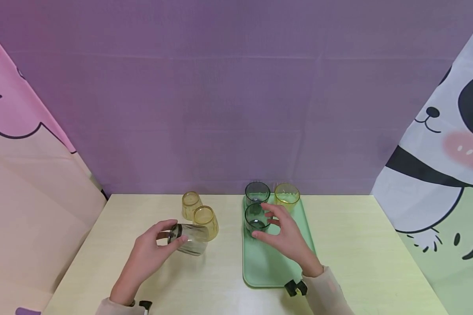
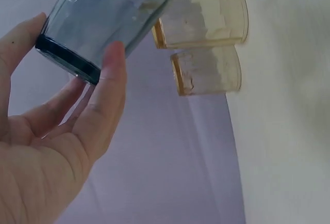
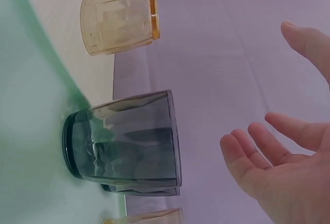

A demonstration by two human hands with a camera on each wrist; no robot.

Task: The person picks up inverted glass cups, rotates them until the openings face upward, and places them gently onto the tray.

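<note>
My left hand (image 1: 149,251) holds a grey drinking glass (image 1: 195,240) by its thick base, thumb on one side and fingers on the other. The glass lies sideways in the air, its mouth to the right. Behind it, two amber glasses stand upside down on the table, the nearer one (image 1: 206,218) and the farther one (image 1: 191,205). Over the green tray (image 1: 260,267), my right hand (image 1: 287,236) has its fingers spread beside the front grey glass (image 3: 124,136), which stands upright. The right wrist view shows a gap between that hand and the glass.
Behind the front glass on the tray stand another upright grey glass (image 1: 257,192) and a yellow glass (image 1: 287,197). The pale table (image 1: 354,245) meets a purple cloth backdrop (image 1: 236,109). Printed cloths hang at both sides.
</note>
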